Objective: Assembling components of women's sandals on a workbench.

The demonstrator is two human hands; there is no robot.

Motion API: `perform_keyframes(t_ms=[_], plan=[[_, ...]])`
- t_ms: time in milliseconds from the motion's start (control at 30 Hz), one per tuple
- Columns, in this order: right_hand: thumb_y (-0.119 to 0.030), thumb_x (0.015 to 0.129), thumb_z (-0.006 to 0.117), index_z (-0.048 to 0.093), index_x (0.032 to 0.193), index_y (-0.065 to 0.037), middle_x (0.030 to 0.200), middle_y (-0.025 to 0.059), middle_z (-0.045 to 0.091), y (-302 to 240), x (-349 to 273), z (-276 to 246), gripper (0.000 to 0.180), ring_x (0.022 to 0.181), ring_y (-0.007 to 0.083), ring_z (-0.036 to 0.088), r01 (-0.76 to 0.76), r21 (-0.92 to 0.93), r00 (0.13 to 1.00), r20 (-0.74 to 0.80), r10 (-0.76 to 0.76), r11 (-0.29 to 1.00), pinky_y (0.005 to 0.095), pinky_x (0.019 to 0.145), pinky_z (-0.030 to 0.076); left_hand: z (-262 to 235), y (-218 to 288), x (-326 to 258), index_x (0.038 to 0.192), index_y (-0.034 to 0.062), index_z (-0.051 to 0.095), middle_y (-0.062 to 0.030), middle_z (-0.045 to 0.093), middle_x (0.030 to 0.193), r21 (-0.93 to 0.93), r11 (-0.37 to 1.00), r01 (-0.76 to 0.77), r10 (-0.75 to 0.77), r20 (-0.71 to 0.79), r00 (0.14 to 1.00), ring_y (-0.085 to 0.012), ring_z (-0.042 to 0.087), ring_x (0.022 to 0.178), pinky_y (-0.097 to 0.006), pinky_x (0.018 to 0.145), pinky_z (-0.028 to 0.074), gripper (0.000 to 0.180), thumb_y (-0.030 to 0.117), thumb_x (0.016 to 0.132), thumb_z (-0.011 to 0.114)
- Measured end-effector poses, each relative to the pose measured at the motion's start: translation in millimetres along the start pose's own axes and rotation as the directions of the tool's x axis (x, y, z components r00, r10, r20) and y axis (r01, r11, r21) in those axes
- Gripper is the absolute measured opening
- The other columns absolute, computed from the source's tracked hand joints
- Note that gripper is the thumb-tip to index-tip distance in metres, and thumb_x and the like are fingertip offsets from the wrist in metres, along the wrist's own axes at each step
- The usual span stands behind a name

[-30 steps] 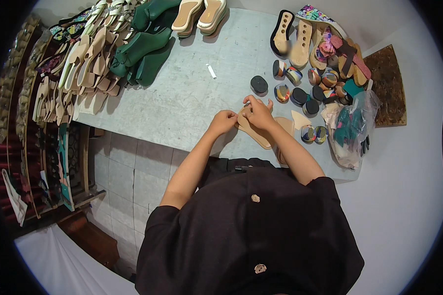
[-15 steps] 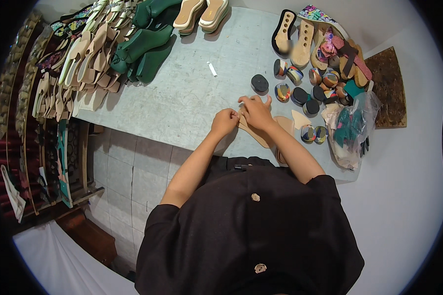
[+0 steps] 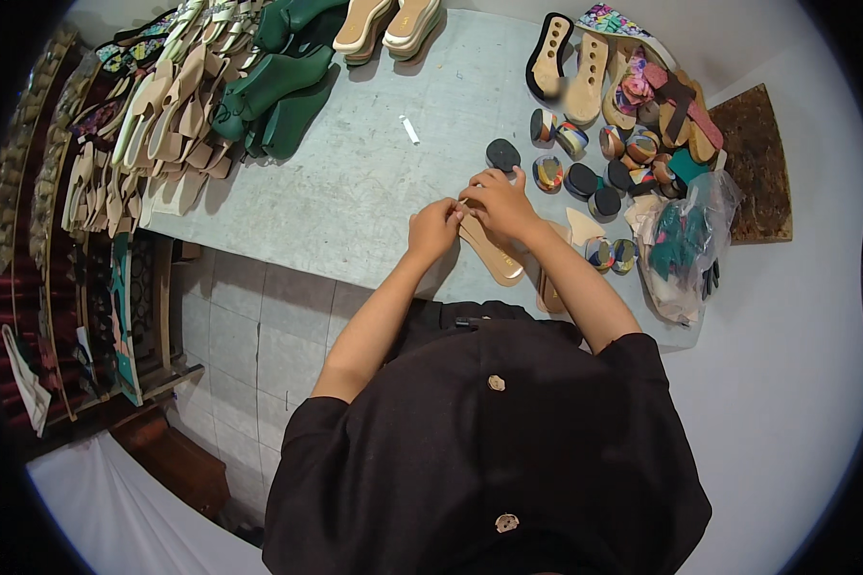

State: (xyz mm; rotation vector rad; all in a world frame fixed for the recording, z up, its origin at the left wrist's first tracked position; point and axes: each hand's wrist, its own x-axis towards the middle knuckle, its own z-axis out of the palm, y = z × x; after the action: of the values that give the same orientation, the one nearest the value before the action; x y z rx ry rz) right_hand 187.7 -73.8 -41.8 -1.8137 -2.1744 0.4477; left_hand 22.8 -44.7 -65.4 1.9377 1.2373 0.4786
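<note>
A tan shoe insole (image 3: pixel 492 254) lies slantwise near the table's front edge, its wider end toward me and its far end under my fingers. My left hand (image 3: pixel 434 230) is closed in a pinch at that far end, on its left side. From the right, my right hand (image 3: pixel 500 203) reaches over the same end, thumb and forefinger pinched there and another finger raised. Something small and pale shows between the fingertips, too small to make out. Beneath my right forearm lies a second tan insole (image 3: pixel 550 285), partly covered by the arm.
Several oval heel blocks (image 3: pixel 548 173) stand right of my hands, with a black one (image 3: pixel 503 155) just beyond. Further right are a clear plastic bag (image 3: pixel 686 249) and a brown board (image 3: pixel 753 168). Green shoe lasts (image 3: pixel 297 110) and beige sandals (image 3: pixel 177 115) crowd the far left.
The insole's near end has come more into view, with a shine on it. My right hand has closed in toward my left at the far end. The picture has shifted slightly.
</note>
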Motion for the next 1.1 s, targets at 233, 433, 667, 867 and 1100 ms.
perform_keyframes(t_ms=[233,433,667,867,1100], plan=[[-0.019,0.073,0.067,0.069,0.089,-0.021,0.101,-0.0036,0.058,4,-11,3,0.016,0.107,0.017,0.049,-0.063,0.061,0.958,-0.275,0.078,0.996,0.0565,0.095,0.022,0,1,20,0.093,0.0078,0.065,-0.0078,0.066,0.079,-0.015,0.992,-0.125,0.125,-0.023,0.992,-0.0198,0.064,0.069,-0.03,0.068,0.047,0.015,0.018,0.083,0.06],[-0.019,0.075,0.064,0.069,0.09,-0.02,0.102,-0.0033,0.059,17,-31,8,0.017,0.105,0.018,0.051,-0.053,-0.072,0.889,-0.457,0.015,0.996,0.0532,0.093,0.024,12,18,33,0.092,0.0094,0.066,-0.0051,0.067,0.078,-0.025,0.991,-0.128,0.129,0.081,0.988,-0.0183,0.064,0.071,-0.031,0.068,0.045,0.014,0.019,0.083,0.061],[-0.02,0.074,0.065,0.066,0.086,-0.018,0.1,-0.0023,0.059,34,-40,11,0.013,0.105,0.0186,0.051,-0.024,-0.201,0.884,-0.462,-0.073,0.979,0.0523,0.092,0.025,25,27,38,0.09,0.0124,0.066,-0.0038,0.067,0.08,-0.015,0.996,-0.082,0.084,0.162,0.983,-0.0234,0.061,0.079,-0.039,0.076,0.035,0.014,0.022,0.082,0.061],[-0.021,0.073,0.065,0.064,0.083,-0.015,0.099,-0.0013,0.058,49,-41,5,0.011,0.106,0.0181,0.048,0.001,-0.125,0.92,-0.389,-0.05,0.992,0.0482,0.091,0.026,21,30,27,0.106,0.0143,0.063,-0.0046,0.064,0.102,0.12,0.964,-0.235,0.201,0.246,0.948,-0.0216,0.055,0.098,-0.041,0.086,0.031,0.029,0.022,0.078,0.063],[-0.02,0.072,0.067,0.063,0.082,-0.014,0.099,-0.001,0.057,51,-32,-5,0.012,0.104,0.0186,0.048,0.047,-0.059,0.955,-0.289,-0.062,0.997,0.046,0.089,0.026,28,6,34,0.111,0.0056,0.058,-0.01,0.061,0.107,-0.155,0.938,-0.31,0.341,0.244,0.908,-0.0254,0.052,0.102,-0.037,0.092,0.034,0.033,0.002,0.079,0.048]])
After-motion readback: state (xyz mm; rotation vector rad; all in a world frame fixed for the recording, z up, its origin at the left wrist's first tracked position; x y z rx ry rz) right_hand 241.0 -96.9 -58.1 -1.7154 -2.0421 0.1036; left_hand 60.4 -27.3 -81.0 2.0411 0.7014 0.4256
